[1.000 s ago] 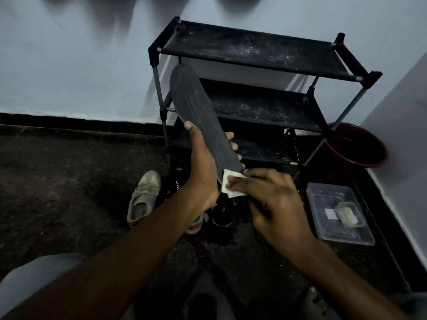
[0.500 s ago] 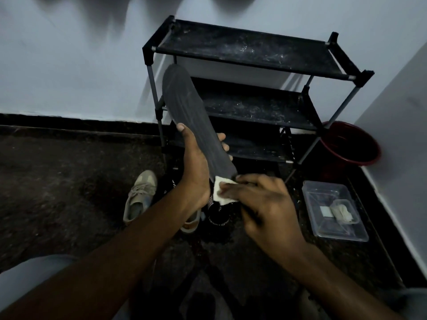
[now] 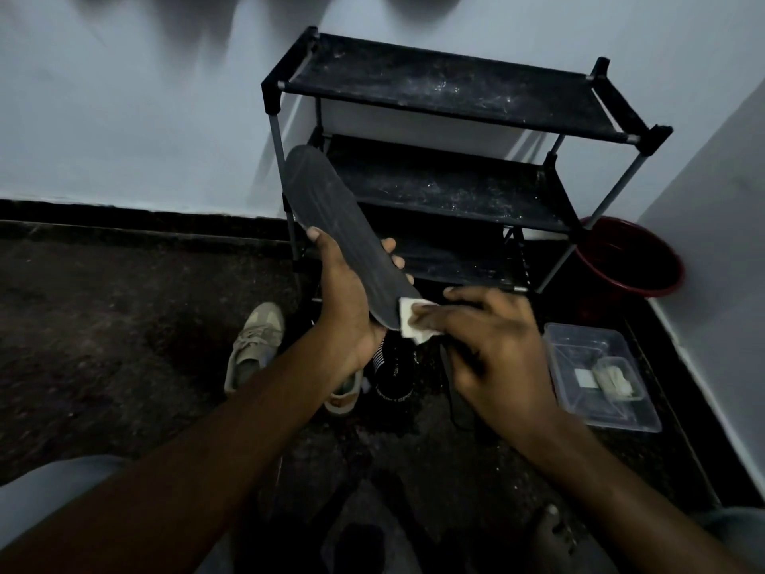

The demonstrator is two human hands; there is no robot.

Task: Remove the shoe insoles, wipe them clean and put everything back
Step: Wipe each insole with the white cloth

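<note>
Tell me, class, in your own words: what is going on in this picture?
A person is wiping a shoe insole. The left hand grips the dark insole and holds it up in front of a black shoe rack. The right hand pinches a white wipe against the insole's near end. A beige sneaker and a black shoe lie on the floor below, with a clear container to the right.
</note>
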